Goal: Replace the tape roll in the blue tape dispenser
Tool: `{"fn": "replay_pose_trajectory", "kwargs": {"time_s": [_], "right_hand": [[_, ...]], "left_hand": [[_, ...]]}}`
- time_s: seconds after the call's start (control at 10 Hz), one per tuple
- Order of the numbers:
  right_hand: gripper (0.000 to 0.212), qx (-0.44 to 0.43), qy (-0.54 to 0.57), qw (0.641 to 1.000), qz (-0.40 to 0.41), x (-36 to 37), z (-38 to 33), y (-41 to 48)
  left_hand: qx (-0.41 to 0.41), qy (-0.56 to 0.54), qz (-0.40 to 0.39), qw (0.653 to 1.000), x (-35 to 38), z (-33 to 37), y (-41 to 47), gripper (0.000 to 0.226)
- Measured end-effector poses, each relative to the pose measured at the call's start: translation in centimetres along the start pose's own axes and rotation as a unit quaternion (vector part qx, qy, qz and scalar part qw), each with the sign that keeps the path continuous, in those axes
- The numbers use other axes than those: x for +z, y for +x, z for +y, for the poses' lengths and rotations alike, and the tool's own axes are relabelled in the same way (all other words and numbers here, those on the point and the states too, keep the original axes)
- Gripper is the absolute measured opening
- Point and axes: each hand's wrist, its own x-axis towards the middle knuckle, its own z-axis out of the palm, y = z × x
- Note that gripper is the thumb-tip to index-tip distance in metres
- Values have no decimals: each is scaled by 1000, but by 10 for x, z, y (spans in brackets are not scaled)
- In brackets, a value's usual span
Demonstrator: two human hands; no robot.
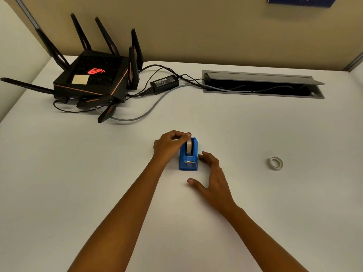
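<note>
The blue tape dispenser [188, 160] stands on the white table [255, 193] in the middle of the view, cutter end toward me. A tape roll [189, 147] sits upright in its slot. My left hand [170, 146] is at the dispenser's left side, thumb and forefinger pinched on the top of that roll. My right hand [211, 175] rests open on the table just right of the dispenser, fingertips near its side, holding nothing. Another tape roll [276, 163] lies flat on the table well to the right.
A black router [92, 79] with several antennas sits at the back left, with a power adapter [164, 83] and cables trailing beside it. An open cable hatch [261, 84] is set into the table at the back right. A partition wall stands behind.
</note>
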Motion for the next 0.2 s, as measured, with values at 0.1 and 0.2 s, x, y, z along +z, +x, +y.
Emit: {"fn": "replay_pose_trajectory", "kwargs": {"time_s": [0.1, 0.2], "right_hand": [[65, 2, 2, 999, 42, -4, 9, -13], [57, 3, 14, 997, 76, -7, 9, -21]], "left_hand": [[20, -37, -18, 999, -3, -5, -11, 33], [34, -56, 50, 997, -5, -20, -28, 31]]}}
